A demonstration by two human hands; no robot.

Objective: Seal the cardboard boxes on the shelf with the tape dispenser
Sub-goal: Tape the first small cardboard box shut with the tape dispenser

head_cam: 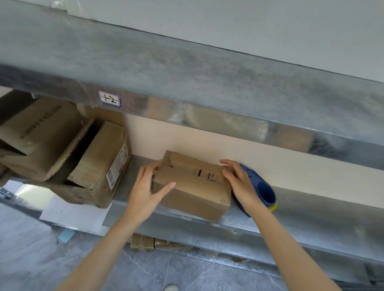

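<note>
Left hand clasps the box's left end; right hand rests spread on the right end (tape dispenser just beyond, right of centre).
</note>
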